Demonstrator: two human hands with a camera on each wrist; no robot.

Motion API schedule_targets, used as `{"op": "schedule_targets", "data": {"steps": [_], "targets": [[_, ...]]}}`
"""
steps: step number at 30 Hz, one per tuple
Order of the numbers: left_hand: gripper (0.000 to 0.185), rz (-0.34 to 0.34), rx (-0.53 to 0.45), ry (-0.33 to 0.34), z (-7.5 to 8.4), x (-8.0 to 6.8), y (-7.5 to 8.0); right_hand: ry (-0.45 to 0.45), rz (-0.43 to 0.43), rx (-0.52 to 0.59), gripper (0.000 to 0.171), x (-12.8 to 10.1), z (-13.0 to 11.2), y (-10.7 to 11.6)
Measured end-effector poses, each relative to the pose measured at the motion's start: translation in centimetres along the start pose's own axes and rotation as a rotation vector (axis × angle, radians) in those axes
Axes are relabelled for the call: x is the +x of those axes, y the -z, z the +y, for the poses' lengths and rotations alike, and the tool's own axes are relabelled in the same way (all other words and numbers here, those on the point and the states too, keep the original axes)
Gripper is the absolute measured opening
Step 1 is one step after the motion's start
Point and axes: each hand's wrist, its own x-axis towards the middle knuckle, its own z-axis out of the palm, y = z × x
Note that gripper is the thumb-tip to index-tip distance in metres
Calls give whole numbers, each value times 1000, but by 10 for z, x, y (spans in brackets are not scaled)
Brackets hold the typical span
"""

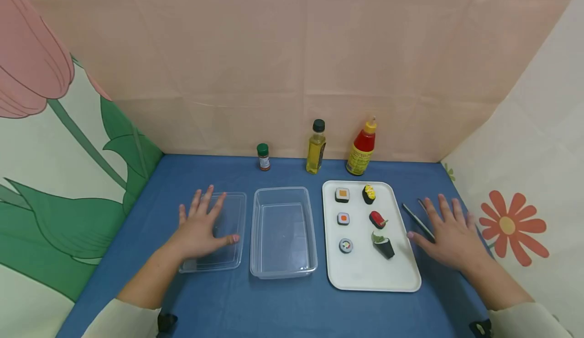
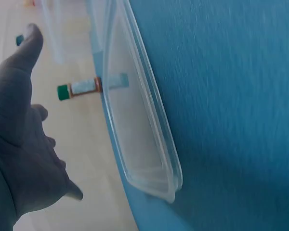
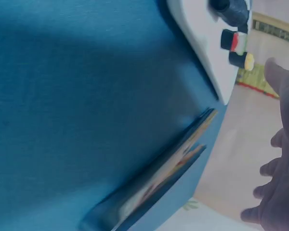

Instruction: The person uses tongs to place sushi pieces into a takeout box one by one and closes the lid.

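Observation:
My left hand (image 1: 203, 224) is spread flat, fingers straight, over a clear plastic lid (image 1: 232, 206) lying on the blue table. In the left wrist view a gap shows between the hand (image 2: 19, 144) and the lid (image 2: 139, 120). My right hand (image 1: 449, 231) is also open, fingers spread, above a pair of dark chopsticks (image 1: 416, 220). It holds nothing, and in the right wrist view the hand (image 3: 284, 144) is apart from the chopsticks (image 3: 168, 168). Between the hands stand an empty clear container (image 1: 283, 191) and a white tray (image 1: 365, 272) with several toy sushi pieces.
Along the back wall stand a small spice jar (image 1: 263, 156), an oil bottle (image 1: 316, 147) and a red sauce bottle (image 1: 362, 148). Printed fabric walls close in the left and right sides. The table's front strip is bare blue cloth (image 1: 292, 307).

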Motion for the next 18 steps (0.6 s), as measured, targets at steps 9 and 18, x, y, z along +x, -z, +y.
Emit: {"op": "schedule_targets", "data": {"steps": [9,18], "targets": [[120,-3,-158,-135,31,-10,-9,-28,-61,47,123,-10,28,-17],[122,-120,-239,-177,51,-17,-12,-81,-118,78,121,-25,61,-30]]}}
